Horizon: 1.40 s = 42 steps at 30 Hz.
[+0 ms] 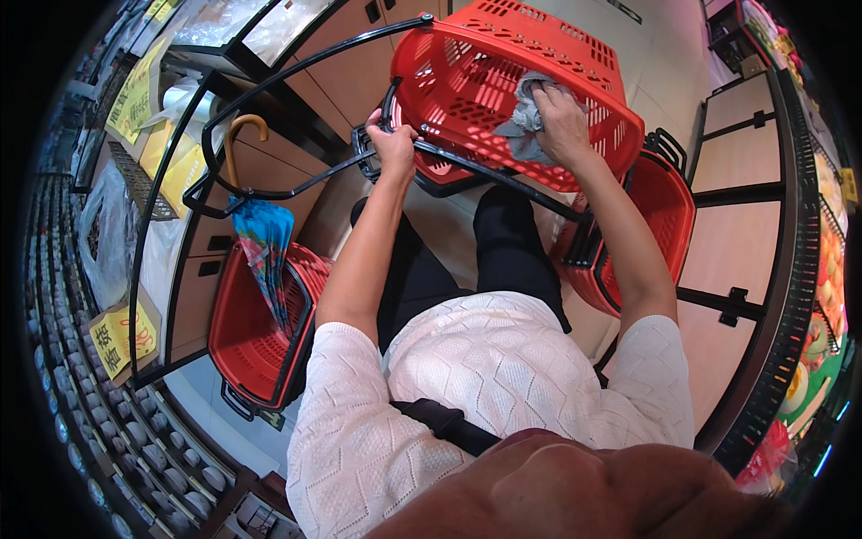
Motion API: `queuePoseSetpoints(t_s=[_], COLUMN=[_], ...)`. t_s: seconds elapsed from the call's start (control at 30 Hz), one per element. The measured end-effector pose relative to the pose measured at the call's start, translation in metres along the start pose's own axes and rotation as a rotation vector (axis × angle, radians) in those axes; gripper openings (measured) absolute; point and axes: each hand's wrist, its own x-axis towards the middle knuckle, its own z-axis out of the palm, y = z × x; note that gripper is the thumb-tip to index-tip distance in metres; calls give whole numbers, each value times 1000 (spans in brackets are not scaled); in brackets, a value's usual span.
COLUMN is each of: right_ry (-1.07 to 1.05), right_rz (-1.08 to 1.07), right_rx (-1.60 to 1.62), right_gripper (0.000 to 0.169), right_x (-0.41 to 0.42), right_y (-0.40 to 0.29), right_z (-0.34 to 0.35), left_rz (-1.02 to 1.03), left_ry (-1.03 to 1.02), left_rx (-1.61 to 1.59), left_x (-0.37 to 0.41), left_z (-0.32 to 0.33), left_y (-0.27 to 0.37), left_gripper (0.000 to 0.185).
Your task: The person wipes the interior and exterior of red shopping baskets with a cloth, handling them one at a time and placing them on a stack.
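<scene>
A red plastic shopping basket (pixel 471 81) is tipped on its side in front of me, its opening towards me. My left hand (pixel 394 145) grips a black handle part at the basket's near left corner. With my right hand (pixel 562 121) I press a crumpled grey cloth (pixel 528 128) against the inside wall near the right end. The long black handle (pixel 323 50) swings out to the left. Beneath the tipped basket, another red basket (pixel 438 168) shows partly; the rest of it is hidden.
Stacked red baskets stand at lower left (pixel 249 337) and right (pixel 663 222). A blue floral umbrella (pixel 262 229) with a wooden crook handle rests in the left stack. Wood-front cabinets (pixel 734 242) line the right; a shelf with plastic bags (pixel 108 229) and yellow signs is at left.
</scene>
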Motion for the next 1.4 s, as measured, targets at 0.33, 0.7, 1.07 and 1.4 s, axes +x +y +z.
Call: queuePoseSetpoints(t_s=[0.33,0.7,1.07,1.4], right_ry=[189,309,-230,-470], right_rz=[-65,-288,-663,-720], right_rx=[201,111,-205,-314], right_gripper=[62,57,33,41], right_x=[-1,16,94,149], right_y=[-17,-15,-57,-90], right_z=[-31,-70,53,106], left_rz=[24,4,-45,-52], left_ry=[-10,-14,-37,-41], left_rx=[35,20,-5,8], left_x=[2,-4,-10,-10], left_z=[2,-1,-11,-13], left_y=[2,0,-7,-14], left_gripper=[74,69,71,71])
